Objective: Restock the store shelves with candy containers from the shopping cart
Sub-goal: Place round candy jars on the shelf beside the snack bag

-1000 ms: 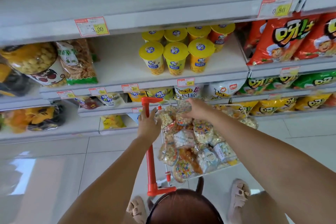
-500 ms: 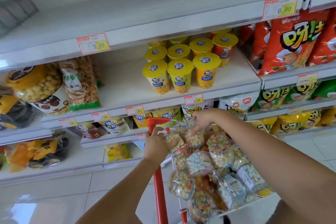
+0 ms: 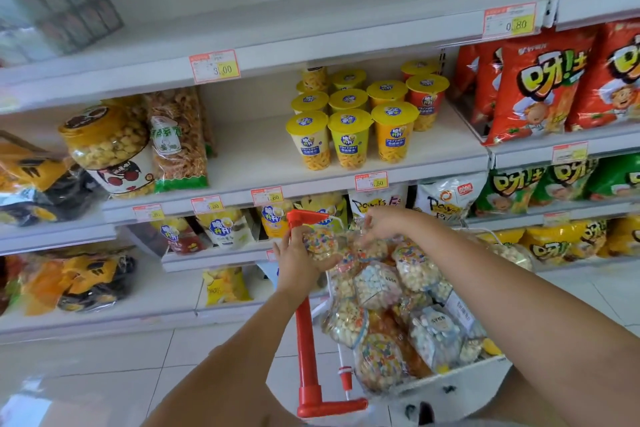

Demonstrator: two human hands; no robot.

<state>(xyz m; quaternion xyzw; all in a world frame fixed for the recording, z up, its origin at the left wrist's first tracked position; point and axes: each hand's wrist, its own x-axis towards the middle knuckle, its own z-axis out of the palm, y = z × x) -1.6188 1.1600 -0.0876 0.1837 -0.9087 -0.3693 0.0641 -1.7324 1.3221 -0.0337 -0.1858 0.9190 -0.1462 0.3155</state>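
A shopping cart [image 3: 306, 333] with a red handle frame stands before the shelves, heaped with several clear candy containers [image 3: 391, 308]. My left hand [image 3: 298, 262] grips one clear container of multicoloured candy [image 3: 320, 243] at the cart's far left corner, just above the pile. My right hand [image 3: 382, 224] reaches over the far end of the heap, its fingers curled down onto the top of another candy container [image 3: 375, 248]. The store shelves [image 3: 263, 156] rise directly behind the cart.
Yellow-lidded snack cups [image 3: 349, 135] fill the right of the middle shelf; a popcorn jar [image 3: 104, 142] and a snack bag [image 3: 176, 142] stand at its left, with bare board between. Red chip bags [image 3: 540, 80] hang to the right. The top shelf [image 3: 311, 21] is bare.
The view has tilted up and closer to the shelves. My left hand left the red cart handle and took hold of a multicoloured candy container. My right hand stayed over the pile.
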